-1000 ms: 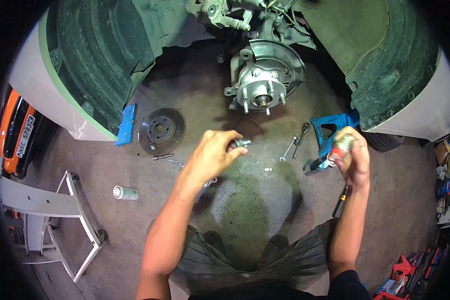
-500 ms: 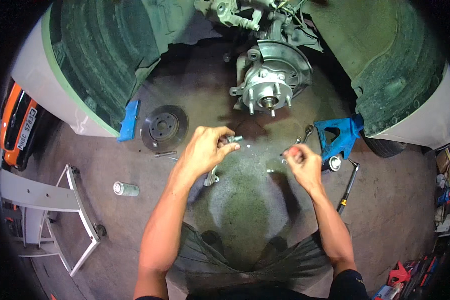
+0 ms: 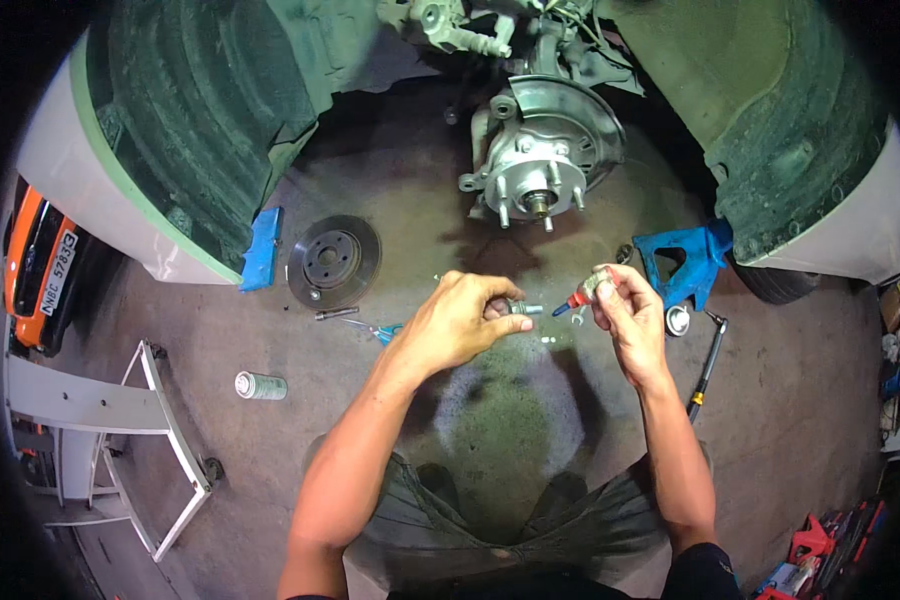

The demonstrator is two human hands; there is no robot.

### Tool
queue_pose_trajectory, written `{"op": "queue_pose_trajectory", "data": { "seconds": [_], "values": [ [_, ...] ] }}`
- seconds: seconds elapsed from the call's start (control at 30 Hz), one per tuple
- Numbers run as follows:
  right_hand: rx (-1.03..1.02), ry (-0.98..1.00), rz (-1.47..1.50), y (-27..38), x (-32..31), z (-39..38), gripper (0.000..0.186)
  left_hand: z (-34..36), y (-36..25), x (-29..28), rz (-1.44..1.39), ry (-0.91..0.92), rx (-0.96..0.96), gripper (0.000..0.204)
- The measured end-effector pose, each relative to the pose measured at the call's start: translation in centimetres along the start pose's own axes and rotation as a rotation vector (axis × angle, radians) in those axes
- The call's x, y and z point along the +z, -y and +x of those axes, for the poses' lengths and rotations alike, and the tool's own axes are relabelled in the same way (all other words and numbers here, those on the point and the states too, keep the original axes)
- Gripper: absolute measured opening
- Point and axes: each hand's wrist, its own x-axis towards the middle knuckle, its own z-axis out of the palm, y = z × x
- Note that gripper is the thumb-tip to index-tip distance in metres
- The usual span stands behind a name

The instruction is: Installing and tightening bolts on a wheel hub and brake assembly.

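Observation:
My left hand (image 3: pixel 455 325) is closed around a metal bolt (image 3: pixel 531 309), whose threaded end sticks out to the right past the fingertips. A small squeeze tube (image 3: pixel 578 299), red with a dark blue tip, is pinched in my right hand (image 3: pixel 632 318). The tube's tip points left at the bolt's end, with a narrow gap between them. Beyond both hands is the wheel hub (image 3: pixel 536 190) with its bare studs, in front of a metal dust shield (image 3: pixel 582 105).
A brake disc (image 3: pixel 330 258) lies on the floor at left, near a spray can (image 3: pixel 261 386). Blue-handled scissors (image 3: pixel 386 333) lie beside my left wrist. At right are a blue jack stand (image 3: pixel 705 262) and a long-handled ratchet (image 3: pixel 708 368). A white wheeled frame (image 3: pixel 182 430) stands at lower left.
My left hand has moved right with the bolt. My right hand has turned and risen, bringing the tube, blurred before, into clear sight with its tip near the bolt.

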Motion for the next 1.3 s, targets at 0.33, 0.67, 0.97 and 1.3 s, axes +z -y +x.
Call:
{"op": "queue_pose_trajectory", "data": {
  "seconds": [0.33,0.67,0.97,1.3],
  "values": [
    [-0.086,-0.033,0.028,2.2,1.6,-1.1,0.023,-0.9,-1.1,1.0,-0.074,0.071,0.011,0.039],
    [-0.122,-0.068,-0.040,2.7,1.6,-1.8,0.021,-1.0,-1.5,1.3,-0.078,0.073,0.026,0.041],
    [-0.133,-0.061,-0.028,3.2,2.0,-2.0,0.020,-1.1,-1.6,1.3,-0.129,0.045,0.040,0.039],
    [-0.119,-0.061,-0.023,3.1,2.3,-2.0,0.021,-0.8,-1.6,1.4,-0.104,0.060,-0.020,0.038]
  ]
}}
